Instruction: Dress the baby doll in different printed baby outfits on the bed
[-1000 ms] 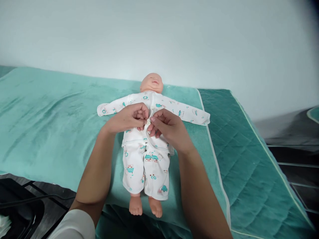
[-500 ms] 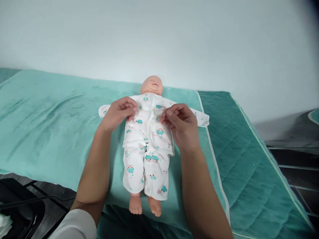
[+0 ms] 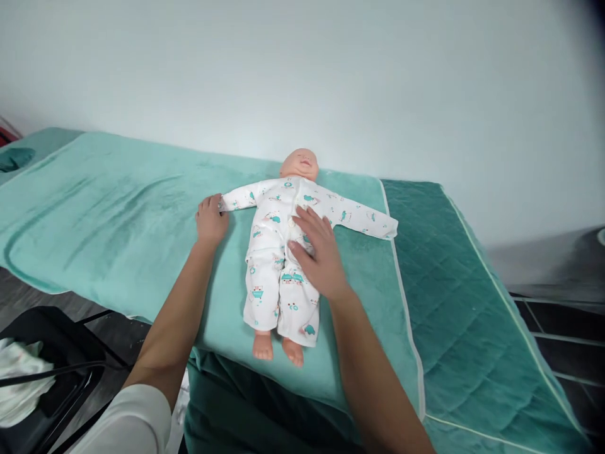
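Observation:
A baby doll [image 3: 299,164] lies on its back on a teal towel [image 3: 118,221], dressed in a white printed shirt [image 3: 276,217] and matching trousers [image 3: 278,302]. My left hand [image 3: 210,219] pinches the cuff of the doll's outstretched sleeve at the left. My right hand [image 3: 317,251] lies flat, fingers stretched, on the doll's belly over the shirt front. The doll's other sleeve [image 3: 366,221] stretches out to the right, and its bare feet [image 3: 278,348] point toward me.
The towel covers a padded table with a darker quilted teal cover [image 3: 472,302] showing at the right. A pale wall runs behind. At the lower left stands a black basket [image 3: 57,353] holding white cloth [image 3: 19,378].
Both hands left the shirt front. The left hand moved out to the sleeve cuff and pulled it straight; the right hand flattened onto the belly. The view shifted left.

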`<state>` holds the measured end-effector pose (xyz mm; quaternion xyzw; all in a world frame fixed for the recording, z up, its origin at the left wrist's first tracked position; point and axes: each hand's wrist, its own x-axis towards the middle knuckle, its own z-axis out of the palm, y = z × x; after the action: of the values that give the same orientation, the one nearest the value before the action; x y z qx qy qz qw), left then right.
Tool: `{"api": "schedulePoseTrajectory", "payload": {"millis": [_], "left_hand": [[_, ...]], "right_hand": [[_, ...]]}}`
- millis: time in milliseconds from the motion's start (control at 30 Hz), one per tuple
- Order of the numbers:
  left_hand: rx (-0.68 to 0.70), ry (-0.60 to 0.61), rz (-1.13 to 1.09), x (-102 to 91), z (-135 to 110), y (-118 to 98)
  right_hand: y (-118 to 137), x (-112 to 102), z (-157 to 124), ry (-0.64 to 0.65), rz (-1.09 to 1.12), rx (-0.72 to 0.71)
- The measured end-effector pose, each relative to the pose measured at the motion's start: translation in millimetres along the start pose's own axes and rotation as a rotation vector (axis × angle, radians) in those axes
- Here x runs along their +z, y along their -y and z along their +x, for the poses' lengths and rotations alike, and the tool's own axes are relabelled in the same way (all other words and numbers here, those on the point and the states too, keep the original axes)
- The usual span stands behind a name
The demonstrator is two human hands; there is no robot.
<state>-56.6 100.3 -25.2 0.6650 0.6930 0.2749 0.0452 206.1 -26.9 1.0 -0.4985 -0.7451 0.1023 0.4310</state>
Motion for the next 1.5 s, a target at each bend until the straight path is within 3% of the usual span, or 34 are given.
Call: {"api": "schedulePoseTrajectory", "payload": {"millis": [167, 267, 433, 700, 867, 1000, 1167, 1267, 1367, 1500], "left_hand": [[-0.080, 0.011, 0.040, 2.0, 8.0, 3.6], [-0.103, 0.013, 0.051, 3.9, 11.5, 2.7], [-0.160, -0.026, 0.039, 5.2, 16.6, 7.4], [-0.185, -0.113, -0.044, 5.4, 16.4, 13.0], [-0.039, -0.221, -0.160, -1.0, 4.7, 10.8], [0.177, -0.155, -0.356, -18.6, -44.8, -1.0], [0.428, 0.107, -0.640, -46.0, -163.5, -1.2], [0.486, 0.179, -0.622, -51.2, -218.7, 4.5], [0.454, 0.174, -0.509, -48.5, -236.9, 4.2], [0.381, 0.186, -0.553, -54.0, -230.1, -5.5]], "right_hand": [[30.6, 1.7, -21.0, 0.014, -0.191, -0.016], [44.1, 4.9, -13.5, 0.004, -0.348, -0.019], [53.6, 11.0, 0.3, 0.030, -0.521, -0.152], [66.9, 24.1, 3.4, 0.006, -0.391, -0.180], [86.2, 23.4, -16.0, 0.059, -0.285, -0.136], [95.5, 4.9, -62.4, 0.025, -0.065, -0.044], [92.4, -17.5, -138.1, 0.012, -0.020, 0.030], [86.7, -15.9, -164.2, 0.020, -0.094, 0.100], [83.6, -8.0, -166.3, 0.018, -0.172, 0.141], [89.1, -10.3, -147.3, 0.008, -0.134, 0.167]]}}
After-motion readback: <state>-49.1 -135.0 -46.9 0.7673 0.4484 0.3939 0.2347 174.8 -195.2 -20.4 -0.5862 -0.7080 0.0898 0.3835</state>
